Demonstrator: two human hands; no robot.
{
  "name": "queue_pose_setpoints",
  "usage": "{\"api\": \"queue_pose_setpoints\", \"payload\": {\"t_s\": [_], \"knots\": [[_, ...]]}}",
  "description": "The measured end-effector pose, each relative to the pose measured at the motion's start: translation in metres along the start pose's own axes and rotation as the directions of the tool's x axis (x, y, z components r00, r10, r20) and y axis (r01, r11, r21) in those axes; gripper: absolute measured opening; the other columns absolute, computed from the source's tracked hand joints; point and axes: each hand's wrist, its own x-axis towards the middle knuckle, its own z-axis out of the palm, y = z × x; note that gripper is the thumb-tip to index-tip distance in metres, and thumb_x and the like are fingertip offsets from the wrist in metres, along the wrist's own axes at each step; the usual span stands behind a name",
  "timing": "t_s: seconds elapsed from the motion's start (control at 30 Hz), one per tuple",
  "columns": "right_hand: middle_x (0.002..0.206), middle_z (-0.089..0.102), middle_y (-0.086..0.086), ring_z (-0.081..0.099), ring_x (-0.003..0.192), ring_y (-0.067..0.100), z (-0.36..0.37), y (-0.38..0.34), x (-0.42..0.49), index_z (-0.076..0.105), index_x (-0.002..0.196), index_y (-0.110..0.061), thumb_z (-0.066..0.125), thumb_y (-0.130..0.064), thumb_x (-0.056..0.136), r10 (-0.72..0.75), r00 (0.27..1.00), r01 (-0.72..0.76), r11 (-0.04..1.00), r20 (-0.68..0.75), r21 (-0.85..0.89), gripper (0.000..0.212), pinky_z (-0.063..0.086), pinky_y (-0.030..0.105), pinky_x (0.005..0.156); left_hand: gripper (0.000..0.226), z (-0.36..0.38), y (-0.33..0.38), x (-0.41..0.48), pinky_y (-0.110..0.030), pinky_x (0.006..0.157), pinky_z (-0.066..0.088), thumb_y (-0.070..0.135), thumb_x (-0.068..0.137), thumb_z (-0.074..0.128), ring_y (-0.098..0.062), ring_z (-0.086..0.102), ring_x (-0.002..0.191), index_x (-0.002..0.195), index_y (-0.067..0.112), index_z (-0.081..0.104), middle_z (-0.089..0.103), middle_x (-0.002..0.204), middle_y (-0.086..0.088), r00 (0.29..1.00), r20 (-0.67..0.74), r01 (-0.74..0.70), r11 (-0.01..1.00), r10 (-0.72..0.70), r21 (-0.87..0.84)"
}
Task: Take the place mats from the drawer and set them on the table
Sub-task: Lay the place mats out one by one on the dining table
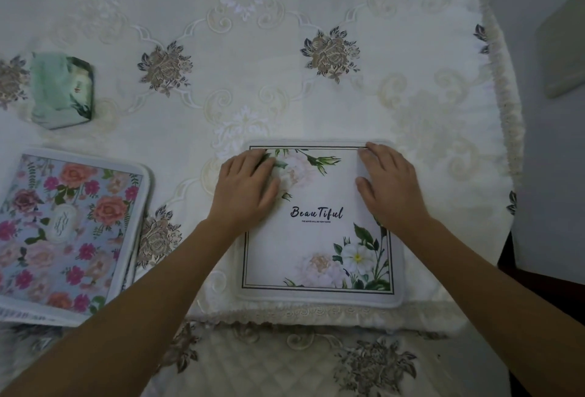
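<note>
A white place mat (pixel 316 238) printed with pale flowers and the word "Beautiful" lies flat near the table's front edge. My left hand (pixel 245 187) rests palm down on its upper left part, fingers straight. Over the mat's upper right part lies my right hand (pixel 387 182), also flat with straight fingers. A second place mat (pixel 63 232), blue-grey with pink and orange roses, lies on the table at the left, apart from both hands. The drawer is out of view.
The table wears a cream embroidered cloth (pixel 285 86) with brown flower motifs and a lace edge. A green tissue pack (pixel 61 91) sits at the back left. The table's right edge (pixel 503 111) curves beside a wall. A quilted seat cushion (pixel 285 365) lies below the front edge.
</note>
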Motion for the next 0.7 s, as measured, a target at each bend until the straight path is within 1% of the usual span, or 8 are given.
{"api": "queue_pose_setpoints", "payload": {"t_s": [0.1, 0.17, 0.27, 0.33, 0.43, 0.57, 0.63, 0.7], "knots": [[0.146, 0.046, 0.008, 0.039, 0.135, 0.027, 0.003, -0.022, 0.012, 0.048, 0.140, -0.014, 0.045, -0.032, 0.094, -0.006, 1.000, 0.006, 0.999, 0.000, 0.033, 0.049, 0.023, 0.050, 0.117, 0.048, -0.002, 0.026, 0.016, -0.044, 0.110, 0.029, 0.044, 0.097, 0.039, -0.028, 0.047, 0.127, 0.129, 0.017, 0.061, 0.055, 0.137, -0.008, 0.997, 0.031, 0.078, 0.993, -0.076, -0.085], [0.145, 0.047, 0.008, 0.040, 0.134, 0.026, 0.007, -0.040, 0.023, 0.049, 0.139, -0.015, 0.045, -0.033, 0.095, -0.069, 0.998, 0.068, 0.996, 0.012, 0.065, 0.048, 0.024, 0.048, 0.117, 0.053, 0.000, 0.047, 0.028, -0.044, 0.111, 0.029, 0.048, 0.099, 0.034, -0.027, 0.044, 0.130, 0.133, 0.017, 0.059, 0.053, 0.141, -0.009, 0.997, 0.063, 0.045, 0.990, -0.037, -0.136], [0.145, 0.048, 0.006, 0.040, 0.135, 0.025, 0.011, -0.056, 0.032, 0.050, 0.138, -0.017, 0.041, -0.035, 0.094, -0.128, 0.990, 0.120, 0.983, 0.052, 0.142, 0.048, 0.030, 0.041, 0.114, 0.055, 0.003, 0.060, 0.039, -0.044, 0.110, 0.030, 0.050, 0.099, 0.032, -0.027, 0.044, 0.131, 0.133, 0.018, 0.060, 0.054, 0.141, -0.009, 0.996, 0.092, 0.009, 0.987, 0.006, -0.160], [0.145, 0.047, 0.003, 0.039, 0.135, 0.023, 0.012, -0.053, 0.033, 0.050, 0.139, -0.018, 0.045, -0.034, 0.096, -0.135, 0.989, 0.128, 0.985, 0.056, 0.115, 0.046, 0.031, 0.039, 0.112, 0.054, 0.006, 0.053, 0.038, -0.045, 0.110, 0.033, 0.050, 0.099, 0.032, -0.028, 0.044, 0.132, 0.132, 0.017, 0.060, 0.053, 0.143, -0.009, 0.993, 0.119, -0.002, 0.988, 0.020, -0.152], [0.146, 0.047, 0.001, 0.038, 0.136, 0.022, 0.009, -0.031, 0.026, 0.049, 0.141, -0.016, 0.050, -0.030, 0.096, -0.130, 0.990, 0.126, 0.988, 0.045, 0.084, 0.047, 0.034, 0.041, 0.112, 0.052, 0.006, 0.028, 0.030, -0.045, 0.107, 0.038, 0.046, 0.101, 0.035, -0.030, 0.045, 0.133, 0.133, 0.013, 0.059, 0.051, 0.144, -0.010, 0.989, 0.128, -0.068, 0.993, 0.080, -0.095], [0.148, 0.045, 0.007, 0.037, 0.137, 0.025, -0.002, 0.006, 0.007, 0.046, 0.143, -0.011, 0.052, -0.025, 0.096, -0.081, 0.997, 0.080, 0.995, 0.014, 0.058, 0.050, 0.034, 0.041, 0.113, 0.047, -0.003, -0.005, 0.014, -0.042, 0.103, 0.040, 0.039, 0.102, 0.041, -0.030, 0.047, 0.127, 0.135, 0.010, 0.058, 0.054, 0.139, -0.011, 0.995, 0.074, -0.067, 0.996, 0.071, -0.056], [0.151, 0.041, 0.009, 0.034, 0.140, 0.025, -0.007, 0.016, 0.000, 0.042, 0.146, -0.007, 0.052, -0.024, 0.096, -0.063, 0.998, 0.063, 0.997, 0.014, 0.052, 0.053, 0.030, 0.040, 0.116, 0.047, -0.006, -0.016, 0.008, -0.041, 0.103, 0.040, 0.037, 0.102, 0.043, -0.030, 0.048, 0.126, 0.135, 0.008, 0.057, 0.053, 0.139, -0.012, 0.997, 0.059, -0.043, 0.998, 0.046, -0.051], [0.154, 0.037, 0.011, 0.029, 0.144, 0.025, -0.007, 0.019, -0.003, 0.037, 0.148, -0.004, 0.052, -0.024, 0.097, -0.060, 0.998, 0.058, 0.997, 0.034, 0.047, 0.057, 0.022, 0.035, 0.120, 0.047, -0.007, -0.017, 0.006, -0.042, 0.106, 0.037, 0.037, 0.102, 0.043, -0.032, 0.047, 0.125, 0.135, 0.005, 0.056, 0.052, 0.139, -0.013, 0.997, 0.065, -0.030, 0.998, 0.033, -0.053]]}}
